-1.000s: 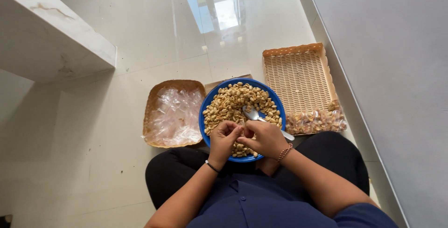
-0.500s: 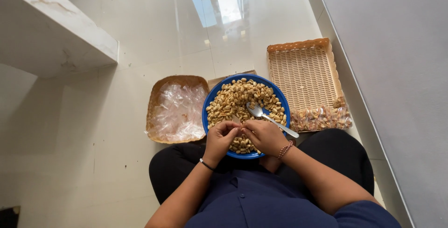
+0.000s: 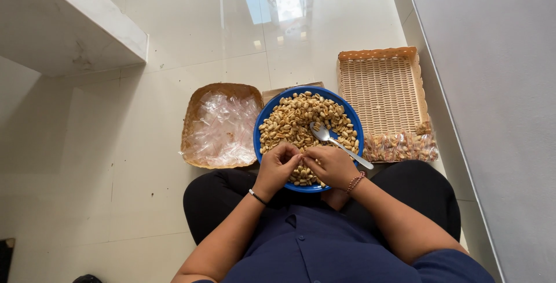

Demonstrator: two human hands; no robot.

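Peanuts [image 3: 295,118] in blue bowl [image 3: 262,122], both hands' fingers [image 3: 292,154] pinched together over them; held item unclear.

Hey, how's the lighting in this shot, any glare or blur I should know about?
Head view: even daylight, with a bright window reflection glaring off the glossy floor at top centre; soft shadows lie under the ledge; the wide lens bows the wall edge at right; the bowl, spoon and both hands, left and right, look sharp, without motion blur.
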